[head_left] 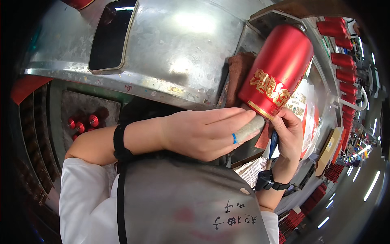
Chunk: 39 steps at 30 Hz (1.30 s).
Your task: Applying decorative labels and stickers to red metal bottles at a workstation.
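Observation:
A glossy red bottle (280,65) with gold dragon decoration and a gold band leans at a tilt on the right, its neck pointing away from me. My left hand (203,132) reaches across with fingers together, their tips against the bottle's base end. One of its fingers carries a beige wrap (250,129) with a blue band. At the base's right side, my right hand (289,132) is closed, thumb and fingers gripping the edge. A slim dark blue tool (274,143) hangs down from beside its thumb; its kind is unclear. Part of the grip is hidden behind the bottle.
A brown cloth (239,75) lies beside the bottle on the metal bench (178,49). To the left rests a black phone (110,36). Small red cylinders (83,123) sit on a lower tray. Printed decal sheets (302,103) and a row of red bottles (344,75) are at right.

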Available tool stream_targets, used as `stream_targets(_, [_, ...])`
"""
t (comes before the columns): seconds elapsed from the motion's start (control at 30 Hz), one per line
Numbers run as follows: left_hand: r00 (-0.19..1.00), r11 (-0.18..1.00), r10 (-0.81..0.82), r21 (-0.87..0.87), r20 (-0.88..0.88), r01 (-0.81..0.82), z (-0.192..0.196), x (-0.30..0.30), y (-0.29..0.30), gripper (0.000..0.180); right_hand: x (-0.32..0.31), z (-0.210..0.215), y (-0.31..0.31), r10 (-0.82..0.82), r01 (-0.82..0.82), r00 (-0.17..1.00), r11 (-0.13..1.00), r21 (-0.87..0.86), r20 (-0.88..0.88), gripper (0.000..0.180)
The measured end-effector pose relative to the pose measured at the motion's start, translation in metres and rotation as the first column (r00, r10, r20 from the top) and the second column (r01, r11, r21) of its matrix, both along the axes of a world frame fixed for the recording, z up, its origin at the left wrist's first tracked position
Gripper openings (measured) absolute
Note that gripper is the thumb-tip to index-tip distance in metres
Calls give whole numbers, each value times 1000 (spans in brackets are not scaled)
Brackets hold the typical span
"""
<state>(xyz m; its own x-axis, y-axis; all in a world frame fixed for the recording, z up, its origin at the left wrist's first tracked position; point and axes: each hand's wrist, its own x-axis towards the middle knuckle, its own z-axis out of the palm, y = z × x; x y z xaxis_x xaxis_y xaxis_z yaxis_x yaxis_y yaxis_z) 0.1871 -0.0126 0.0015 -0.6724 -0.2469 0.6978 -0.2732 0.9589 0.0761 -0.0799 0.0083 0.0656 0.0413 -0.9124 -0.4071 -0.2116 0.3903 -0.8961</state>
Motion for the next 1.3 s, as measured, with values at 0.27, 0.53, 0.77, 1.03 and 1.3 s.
stream_targets(0.27, [995, 999, 52, 14, -86, -51, 0, -7, -1, 26, 2, -2, 1, -26, 25, 999, 999, 22, 33, 7])
stream_targets(0.53, [986, 979, 79, 200, -150, -48, 1, 1, 2, 28, 2, -3, 1, -43, 42, 998, 999, 27, 42, 8])
stream_targets(0.77, [985, 941, 113, 332, -133, -63, 6, 4, 2, 29, 4, -1, -4, -2, 2, 1000, 1000, -7, -15, 11])
stream_targets(1.03, [991, 994, 92, 73, -94, -86, 16, -5, -7, 24, 8, 2, -6, 1, -2, 999, 1000, -15, -54, 12])
stream_targets(1.3, [998, 997, -66, -47, -5, 65, 20, -25, -19, 27, 6, 2, -6, 34, -33, 999, 999, 9, -41, 14])
